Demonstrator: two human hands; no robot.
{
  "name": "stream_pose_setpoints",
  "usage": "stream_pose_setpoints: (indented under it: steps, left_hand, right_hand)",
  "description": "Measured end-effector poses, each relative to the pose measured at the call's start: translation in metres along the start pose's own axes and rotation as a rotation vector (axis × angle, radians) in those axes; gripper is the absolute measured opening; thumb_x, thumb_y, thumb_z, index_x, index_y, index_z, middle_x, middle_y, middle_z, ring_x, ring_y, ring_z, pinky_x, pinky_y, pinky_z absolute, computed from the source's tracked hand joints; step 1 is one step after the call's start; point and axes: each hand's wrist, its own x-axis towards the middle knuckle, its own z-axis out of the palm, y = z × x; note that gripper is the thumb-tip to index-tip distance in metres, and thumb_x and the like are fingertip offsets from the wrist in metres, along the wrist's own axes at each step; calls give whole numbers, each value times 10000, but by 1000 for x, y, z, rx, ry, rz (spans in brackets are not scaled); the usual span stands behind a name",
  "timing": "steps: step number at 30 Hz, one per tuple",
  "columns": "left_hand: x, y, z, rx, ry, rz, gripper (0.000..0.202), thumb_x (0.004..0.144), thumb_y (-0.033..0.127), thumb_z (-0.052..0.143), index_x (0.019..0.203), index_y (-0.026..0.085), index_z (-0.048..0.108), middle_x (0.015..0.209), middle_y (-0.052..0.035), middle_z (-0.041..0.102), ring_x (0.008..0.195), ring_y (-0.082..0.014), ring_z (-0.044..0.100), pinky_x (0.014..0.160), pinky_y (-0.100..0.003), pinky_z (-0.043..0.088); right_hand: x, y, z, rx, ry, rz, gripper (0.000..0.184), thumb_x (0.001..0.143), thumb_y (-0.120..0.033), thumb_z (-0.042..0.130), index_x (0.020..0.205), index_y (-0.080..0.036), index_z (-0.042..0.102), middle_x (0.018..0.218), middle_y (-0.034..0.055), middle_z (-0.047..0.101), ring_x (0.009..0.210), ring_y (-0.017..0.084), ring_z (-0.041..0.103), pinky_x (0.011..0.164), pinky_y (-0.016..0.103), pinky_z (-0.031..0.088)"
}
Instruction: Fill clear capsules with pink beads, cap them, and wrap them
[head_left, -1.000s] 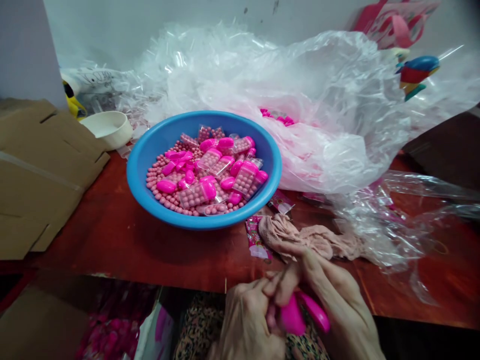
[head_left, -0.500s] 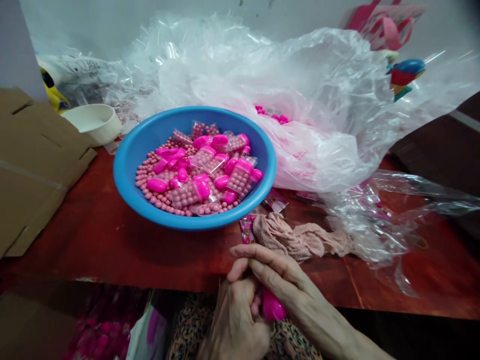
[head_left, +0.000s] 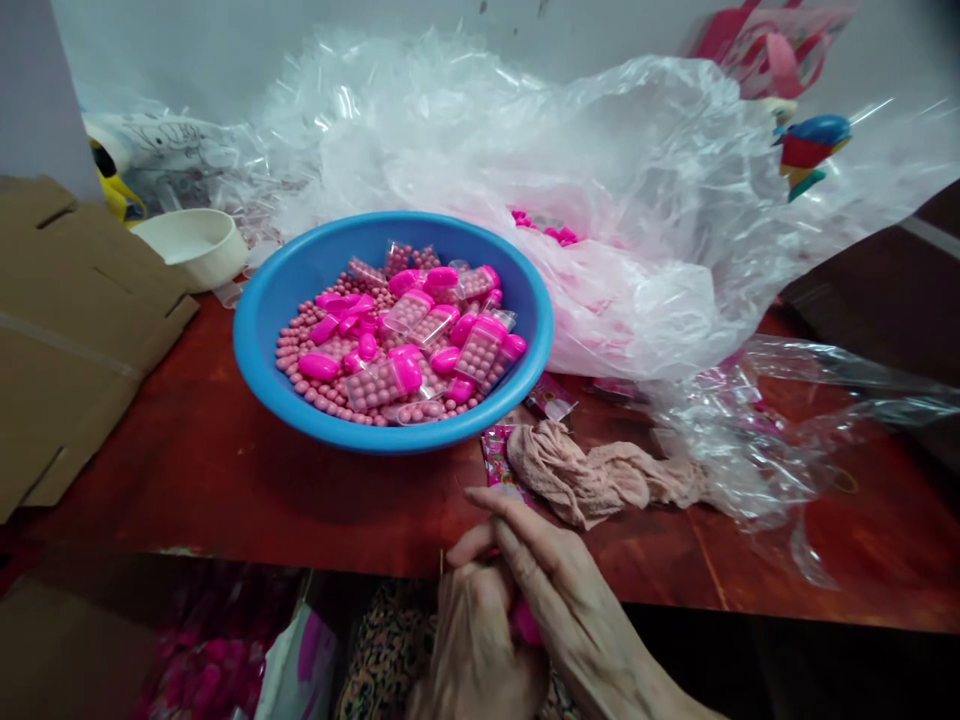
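Note:
Low in the view, at the table's front edge, my two hands are pressed together around a candy box with a bright pink cap (head_left: 527,622). My left hand (head_left: 476,640) is closed on its body, which is hidden. My right hand (head_left: 551,580) lies across the left from the right side, fingers together, its palm against the cap. Beyond them stands a blue basin (head_left: 341,432). Loose pink candy balls (head_left: 291,352) fill its bottom, with several filled clear boxes with pink caps (head_left: 382,383) lying on top.
A crumpled pinkish cloth (head_left: 577,475) and small printed sachets (head_left: 496,455) lie right of the basin. Clear plastic bags (head_left: 622,200) heap up behind. A white bowl (head_left: 199,270) and a cardboard box (head_left: 82,340) stand left. Below the table edge are pink pieces (head_left: 206,670).
My right hand has shifted slightly down and over the pink cap, covering more of it. Both hands stay pressed together. The basin and its contents look the same, with a slight camera shift.

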Motion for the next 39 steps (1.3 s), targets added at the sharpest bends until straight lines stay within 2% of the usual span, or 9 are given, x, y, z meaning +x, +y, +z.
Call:
stream_pose_setpoints:
  steps: [5,12,14,18,23,27,31,34,39]
  left_hand:
    - [-12,-18,13,-1,76,35,211,765,220,542,880,147,703,846,-142,696,839,-280,645,738,-381,518]
    - [0,-7,11,-28,34,-6,257,707,172,521,906,114,673,849,-146,662,841,-279,621,754,-392,503]
    - [9,-2,6,-77,-82,-10,211,721,191,518,849,143,678,747,-86,639,732,-239,597,671,-343,487]
    - [23,6,-5,-199,-258,-13,188,761,239,521,592,176,574,502,23,455,510,-134,422,510,-255,365]
    - [26,7,-9,-387,-254,-34,250,716,341,533,533,185,464,498,37,361,509,-112,324,454,-242,265]
    - [22,3,-11,-358,-270,-31,178,695,326,528,587,189,493,548,21,407,574,-144,382,510,-259,295]
    - [19,5,-18,-275,-266,-104,234,750,361,576,625,201,458,606,34,385,620,-139,388,545,-233,321]
    - [18,11,-23,-321,-332,-100,169,780,301,553,703,210,433,639,48,379,596,-114,373,548,-215,327]
    - [15,16,-26,-370,-422,-208,146,758,216,532,897,211,486,763,18,441,675,-124,428,641,-227,378]
  right_hand:
    - [-6,-2,-12,45,-98,121,380,968,-438,337,1273,-287,506,1083,55,665,994,213,611,874,408,480]
    - [-1,4,-24,85,-217,249,385,957,-500,360,1271,-333,510,1162,21,621,973,192,596,891,395,458]
    - [3,6,-22,-17,-85,149,405,950,-515,367,1228,-297,565,1092,39,640,1040,217,565,939,404,418]
    - [3,8,-22,-228,186,-279,401,962,-469,361,1138,-254,650,976,71,626,954,224,560,841,369,432]
    - [-4,-3,-31,-358,-30,-420,285,931,-404,481,1077,-255,674,850,62,597,764,185,572,658,299,453]
    - [-5,-18,-41,-328,-113,-318,178,883,-374,583,872,-253,713,779,36,612,697,157,573,627,253,455]
    - [-1,-24,-57,-18,152,-71,163,791,-410,687,755,-251,680,727,-2,601,664,132,548,601,208,458]
    - [0,-17,-61,225,302,86,201,742,-419,733,841,-249,696,783,-10,610,650,99,541,633,192,473]
    - [-3,-4,-52,475,120,232,186,770,-360,729,920,-253,703,705,-26,635,650,86,558,660,191,470]
